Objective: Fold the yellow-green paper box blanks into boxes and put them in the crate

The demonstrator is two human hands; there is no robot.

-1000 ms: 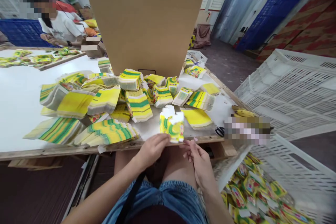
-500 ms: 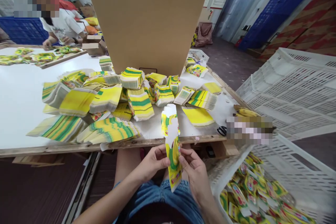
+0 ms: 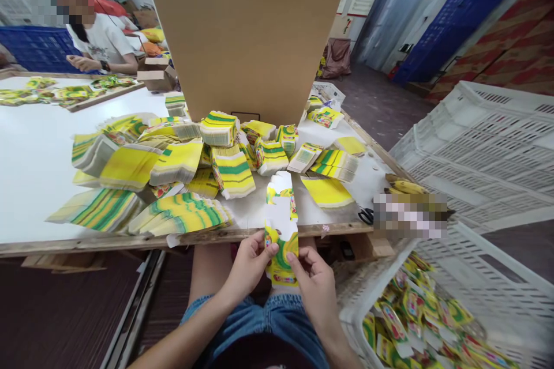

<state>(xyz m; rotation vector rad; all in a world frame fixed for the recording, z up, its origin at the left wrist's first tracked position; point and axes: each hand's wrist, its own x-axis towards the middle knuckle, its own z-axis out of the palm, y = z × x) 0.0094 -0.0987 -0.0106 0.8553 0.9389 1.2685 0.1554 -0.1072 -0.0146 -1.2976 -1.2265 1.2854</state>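
Note:
Between my hands is a yellow and green printed carton (image 3: 282,251), a thin cardboard box with white flaps at its upper end. It is held upright over my lap, just in front of the table edge. My left hand (image 3: 249,262) pinches its left side between thumb and fingers. On the right side, my right hand (image 3: 315,277) grips it with the thumb on the printed face. Beyond it on the table lie stacks of flat cartons (image 3: 234,172), and a fanned stack (image 3: 182,214) rests near the front edge.
A large brown cardboard panel (image 3: 251,29) stands behind the stacks. Scissors (image 3: 366,215) and bananas (image 3: 404,187) lie at the table's right corner. At lower right, a white crate (image 3: 381,282) holds filled packs (image 3: 415,311). A co-worker (image 3: 101,40) sits at far left.
The carton has turned from edge-on to show its broad printed face and looks wider. My right thumb now lies on its face. The co-worker's hands have lifted off the table.

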